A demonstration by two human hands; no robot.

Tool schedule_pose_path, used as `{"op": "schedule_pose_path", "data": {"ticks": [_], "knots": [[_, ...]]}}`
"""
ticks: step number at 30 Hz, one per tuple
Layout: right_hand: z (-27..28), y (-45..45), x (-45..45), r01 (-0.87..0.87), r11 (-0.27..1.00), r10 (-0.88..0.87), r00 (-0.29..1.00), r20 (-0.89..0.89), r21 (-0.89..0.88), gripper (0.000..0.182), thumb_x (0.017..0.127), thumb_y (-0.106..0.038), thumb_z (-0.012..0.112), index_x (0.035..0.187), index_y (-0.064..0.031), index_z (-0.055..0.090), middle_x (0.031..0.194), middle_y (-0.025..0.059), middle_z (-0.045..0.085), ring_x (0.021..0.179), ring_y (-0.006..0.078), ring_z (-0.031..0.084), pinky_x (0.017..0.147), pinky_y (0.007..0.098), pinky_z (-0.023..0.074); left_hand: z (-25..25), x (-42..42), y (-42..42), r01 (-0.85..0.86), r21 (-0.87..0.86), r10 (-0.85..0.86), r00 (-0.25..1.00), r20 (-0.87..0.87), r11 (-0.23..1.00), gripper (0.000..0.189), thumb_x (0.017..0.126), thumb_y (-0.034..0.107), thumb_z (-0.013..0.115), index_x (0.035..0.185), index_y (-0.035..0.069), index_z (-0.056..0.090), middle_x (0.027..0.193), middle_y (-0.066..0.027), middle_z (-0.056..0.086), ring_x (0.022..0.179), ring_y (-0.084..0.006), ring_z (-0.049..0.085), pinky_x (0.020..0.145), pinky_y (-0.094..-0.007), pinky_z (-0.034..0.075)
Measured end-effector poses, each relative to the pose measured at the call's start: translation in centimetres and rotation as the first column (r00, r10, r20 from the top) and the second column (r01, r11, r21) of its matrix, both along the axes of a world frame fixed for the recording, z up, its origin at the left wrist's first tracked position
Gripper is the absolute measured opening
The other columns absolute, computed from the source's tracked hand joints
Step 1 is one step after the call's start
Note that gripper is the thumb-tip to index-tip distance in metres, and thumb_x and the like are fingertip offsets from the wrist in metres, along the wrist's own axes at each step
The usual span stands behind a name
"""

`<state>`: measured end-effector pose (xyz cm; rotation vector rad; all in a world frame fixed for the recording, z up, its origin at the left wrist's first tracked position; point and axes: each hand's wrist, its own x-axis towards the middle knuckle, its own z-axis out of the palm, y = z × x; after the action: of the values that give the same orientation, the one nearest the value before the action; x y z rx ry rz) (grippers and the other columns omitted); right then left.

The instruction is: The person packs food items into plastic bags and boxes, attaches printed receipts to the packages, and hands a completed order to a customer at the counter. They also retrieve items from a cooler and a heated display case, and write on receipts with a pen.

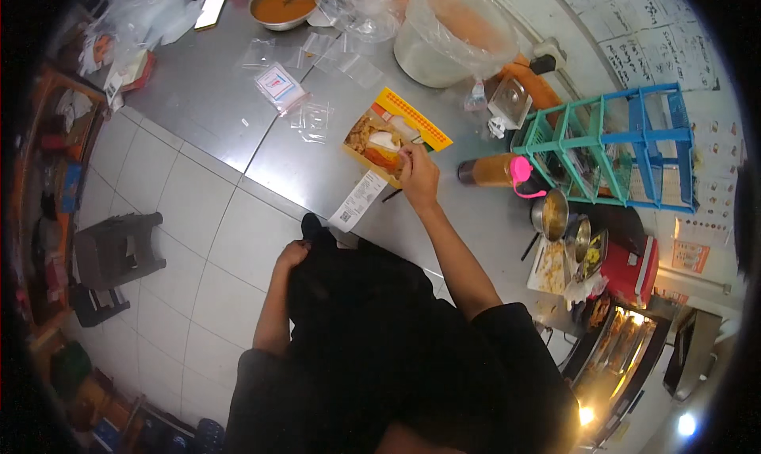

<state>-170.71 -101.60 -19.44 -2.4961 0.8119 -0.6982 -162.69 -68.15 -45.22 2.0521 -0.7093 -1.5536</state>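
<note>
On the steel table sits an open yellow cardboard food box (410, 116) with its lid raised. Inside it are fried chicken (358, 136), a white portion, probably rice (383, 140), and an orange-red item (380, 158). My right hand (421, 177) is at the box's right side, fingertips bent together over the rim; what they pinch is hidden. A long printed receipt (358, 201) lies against the box's near side. My left hand (295, 253) hangs low beside my dark clothing, fingers curled, away from the table.
Small plastic bags (312, 121) and a wrapped packet (280, 88) lie left of the box. Behind stand a bowl of orange sauce (284, 5) and a lined bucket (434, 55). Rightward are a pink-capped bottle (490, 170), a plastic rack (603, 147) and metal bowls (553, 215). A stool (116, 249) stands leftward.
</note>
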Motion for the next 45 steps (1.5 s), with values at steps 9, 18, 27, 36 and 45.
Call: {"op": "schedule_pose_path", "data": {"ticks": [9, 18, 27, 36, 45], "knots": [[-0.7, 1.7, -1.4, 0.173, 0.966, -0.157, 0.983, -0.098, 0.190, 0.008, 0.092, -0.012, 0.064, 0.096, -0.0054, 0.063, 0.089, 0.0154, 0.067, 0.074, 0.0307, 0.068, 0.066, 0.0396, 0.0521, 21.1, 6.8, -10.0, -0.078, -0.706, 0.374, 0.886, 0.275, 0.704, 0.026, 0.097, 0.012, 0.057, 0.120, 0.006, 0.068, 0.084, -0.0125, 0.069, 0.071, -0.0193, 0.065, 0.071, -0.0333, 0.053], [-4.2, 2.2, -2.5, 0.410, 0.901, -0.422, 0.904, 0.068, 0.139, 0.010, 0.090, -0.011, 0.065, 0.098, -0.0048, 0.065, 0.090, 0.0157, 0.068, 0.075, 0.0319, 0.067, 0.064, 0.0373, 0.0516, 18.1, 8.1, -17.0, 0.075, -0.673, 0.284, 0.869, 0.406, 0.736, 0.032, 0.092, 0.012, 0.067, 0.124, 0.011, 0.062, 0.090, -0.0066, 0.063, 0.066, -0.0162, 0.059, 0.060, -0.0293, 0.049], [-3.7, 2.4, -0.2, 0.237, 0.971, -0.240, 0.938, 0.249, 0.042, 0.010, 0.086, -0.001, 0.063, 0.094, -0.0033, 0.058, 0.087, 0.0142, 0.062, 0.071, 0.0343, 0.064, 0.064, 0.0389, 0.0520, 15.1, 7.8, -17.2, 0.126, -0.743, 0.295, 0.864, 0.408, 0.657, 0.028, 0.090, 0.008, 0.072, 0.114, 0.003, 0.057, 0.092, -0.0039, 0.063, 0.070, -0.0079, 0.056, 0.059, -0.0210, 0.044], [-4.2, 2.2, 0.1, 0.268, 0.950, -0.302, 0.922, 0.244, 0.163, 0.006, 0.087, -0.002, 0.062, 0.093, -0.0018, 0.060, 0.086, 0.0164, 0.062, 0.074, 0.0346, 0.064, 0.066, 0.0383, 0.0510, 14.7, 8.1, -17.3, 0.170, -0.769, 0.307, 0.847, 0.434, 0.617, 0.027, 0.088, 0.010, 0.073, 0.111, 0.006, 0.060, 0.093, -0.0060, 0.062, 0.061, -0.0091, 0.055, 0.052, -0.0223, 0.042], [-4.3, 1.2, -1.0, 0.250, 0.937, -0.316, 0.904, 0.288, 0.244, 0.009, 0.087, 0.003, 0.060, 0.096, 0.0007, 0.061, 0.084, 0.0183, 0.063, 0.071, 0.0317, 0.064, 0.066, 0.0361, 0.0511, 14.2, 8.3, -16.8, 0.122, -0.755, 0.295, 0.871, 0.392, 0.644, 0.023, 0.096, 0.011, 0.064, 0.117, 0.004, 0.060, 0.097, -0.0041, 0.065, 0.068, -0.0065, 0.055, 0.059, -0.0212, 0.044]]}}
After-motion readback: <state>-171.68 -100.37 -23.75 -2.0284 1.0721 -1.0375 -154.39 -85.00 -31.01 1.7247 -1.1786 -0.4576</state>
